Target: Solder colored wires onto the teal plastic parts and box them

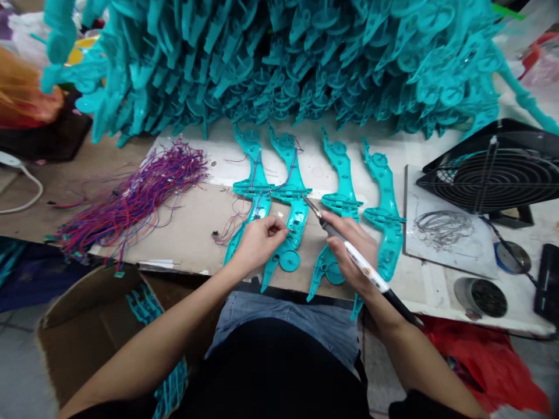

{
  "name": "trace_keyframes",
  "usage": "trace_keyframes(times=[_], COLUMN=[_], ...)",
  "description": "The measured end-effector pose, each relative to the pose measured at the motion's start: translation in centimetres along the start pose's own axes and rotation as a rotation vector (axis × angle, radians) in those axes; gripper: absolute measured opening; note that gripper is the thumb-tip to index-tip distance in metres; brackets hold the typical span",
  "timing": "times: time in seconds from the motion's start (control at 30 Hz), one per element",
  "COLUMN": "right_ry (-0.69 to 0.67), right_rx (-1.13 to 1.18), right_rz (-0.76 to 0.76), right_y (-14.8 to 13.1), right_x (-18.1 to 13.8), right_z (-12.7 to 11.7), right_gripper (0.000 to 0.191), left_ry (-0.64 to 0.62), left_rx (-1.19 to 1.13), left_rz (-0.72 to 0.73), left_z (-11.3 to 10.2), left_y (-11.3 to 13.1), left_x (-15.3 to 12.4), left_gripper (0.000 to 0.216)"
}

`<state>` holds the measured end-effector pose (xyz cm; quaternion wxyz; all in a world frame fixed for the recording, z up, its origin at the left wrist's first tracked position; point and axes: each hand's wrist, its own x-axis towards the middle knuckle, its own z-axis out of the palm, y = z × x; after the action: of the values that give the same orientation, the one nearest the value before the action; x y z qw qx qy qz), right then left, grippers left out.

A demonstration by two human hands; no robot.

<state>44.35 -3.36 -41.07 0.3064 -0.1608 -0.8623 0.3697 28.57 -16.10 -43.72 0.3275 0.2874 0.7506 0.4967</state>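
Note:
Several long teal plastic shells lie side by side on the bench in front of me. My left hand (257, 238) is pinched shut on a thin wire end, held against the second teal shell (292, 198). My right hand (351, 250) grips a white-and-black soldering iron (349, 247) like a pen. Its metal tip points up-left and rests over that same shell, just right of my left fingers. The first shell (254, 192) carries red and blue wires; two more shells (345, 198) (386, 215) lie to the right.
A large heap of teal shells (279, 58) fills the back of the bench. A bundle of red and blue wires (131, 201) lies left. At right stand a black fan (498, 177), a grey mat with solder wire (443, 230) and small tins (480, 297). A cardboard box (87, 326) sits below left.

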Motion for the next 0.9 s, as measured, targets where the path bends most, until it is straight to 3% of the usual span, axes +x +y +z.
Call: trace_keyframes(times=[0.1,0.23,0.9], right_ry=[0.066,0.061,-0.017], right_rx=[0.053,0.100,0.057], right_rz=[-0.043,-0.081,-0.258], right_y=[-0.3,-0.7,0.1], right_x=[-2.0,-3.4,-3.1], right_z=[-0.4,0.0,1.3], right_gripper=[0.018,0.021,0.031], left_ry=[-0.003,0.004,-0.018], left_rx=[0.006,0.029,0.084], left_rz=[-0.005,-0.009,0.015], left_z=[0.3,0.3,-0.2], left_y=[-0.5,-0.6,-0.8], left_x=[0.1,0.0,0.5], left_gripper=[0.008,0.007,0.006])
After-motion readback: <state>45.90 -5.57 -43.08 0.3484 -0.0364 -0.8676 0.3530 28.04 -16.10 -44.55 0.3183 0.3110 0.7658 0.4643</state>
